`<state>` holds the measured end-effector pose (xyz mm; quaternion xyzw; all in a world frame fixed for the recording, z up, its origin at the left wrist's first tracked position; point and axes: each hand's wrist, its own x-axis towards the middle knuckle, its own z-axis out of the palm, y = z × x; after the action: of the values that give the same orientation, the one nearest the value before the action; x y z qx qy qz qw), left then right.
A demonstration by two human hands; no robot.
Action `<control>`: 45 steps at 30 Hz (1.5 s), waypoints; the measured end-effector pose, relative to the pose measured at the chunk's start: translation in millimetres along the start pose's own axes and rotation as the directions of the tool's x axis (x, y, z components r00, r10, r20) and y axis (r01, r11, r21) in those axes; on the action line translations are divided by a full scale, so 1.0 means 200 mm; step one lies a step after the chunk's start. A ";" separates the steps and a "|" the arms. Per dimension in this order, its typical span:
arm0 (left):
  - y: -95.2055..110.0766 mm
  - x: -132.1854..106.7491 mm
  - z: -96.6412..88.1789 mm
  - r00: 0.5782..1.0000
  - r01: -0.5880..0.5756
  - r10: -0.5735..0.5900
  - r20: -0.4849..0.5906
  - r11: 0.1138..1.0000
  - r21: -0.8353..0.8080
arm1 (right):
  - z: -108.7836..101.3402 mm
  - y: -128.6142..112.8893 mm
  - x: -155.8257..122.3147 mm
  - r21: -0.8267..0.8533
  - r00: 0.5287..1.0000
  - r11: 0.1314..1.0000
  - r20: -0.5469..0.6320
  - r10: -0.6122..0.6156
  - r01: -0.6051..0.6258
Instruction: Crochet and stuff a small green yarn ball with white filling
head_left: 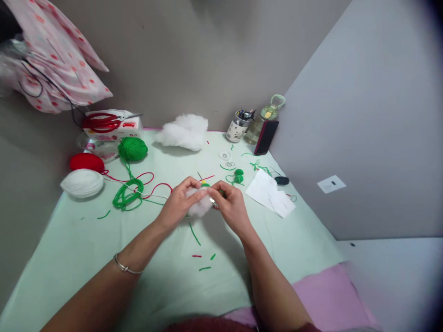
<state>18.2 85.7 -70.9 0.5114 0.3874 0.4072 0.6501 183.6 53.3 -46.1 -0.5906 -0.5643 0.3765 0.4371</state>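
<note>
In the middle of the head view, my left hand (184, 199) is closed on a tuft of white fibre stuffing (200, 208), which hangs below its fingers. My right hand (229, 202) meets it from the other side, thumb and finger pinched together at the tuft's upper edge. A small green piece (205, 185) with a bit of yellow shows between the fingertips; its shape is mostly hidden. Something shiny shows under the right fingers, too covered to name. Just behind the hands, a thin stick-like tool (199, 175) and a red yarn end lie on or above the table.
A larger heap of stuffing (183, 132) sits at the back. Green (133, 149), red (86, 163) and white (82, 183) yarn balls are left, with tangled strands. A pen cup (236, 130), bottle (255, 129), phone (266, 137) and white paper (268, 193) stand or lie right.
</note>
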 end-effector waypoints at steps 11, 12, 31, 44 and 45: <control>-0.04 0.03 0.03 0.968 -0.040 0.075 -0.241 0.988 0.149 | 0.07 -0.04 -0.05 -0.109 0.992 0.993 0.124 -0.029 0.043; -0.03 0.03 0.02 0.976 -0.033 0.060 -0.210 0.991 0.131 | 0.08 -0.04 -0.05 -0.097 0.992 0.995 0.123 -0.018 0.030; 0.03 0.02 -0.01 0.986 -0.061 0.097 -0.138 0.967 0.249 | 0.05 -0.03 -0.03 -0.111 0.992 0.994 0.126 0.005 0.009; 0.03 0.01 0.01 0.995 -0.005 0.009 -0.103 0.999 0.044 | 0.08 -0.01 -0.04 -0.232 0.999 0.972 -0.023 -0.035 0.029; 0.05 0.00 0.00 0.997 -0.002 0.003 -0.083 1.000 0.014 | 0.07 0.00 -0.03 -0.214 0.998 0.977 -0.048 -0.030 0.019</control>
<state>17.7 87.5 -61.6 0.4991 0.4162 0.4263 0.6292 170.2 48.1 -50.7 -0.6363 -0.5975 0.2933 0.3900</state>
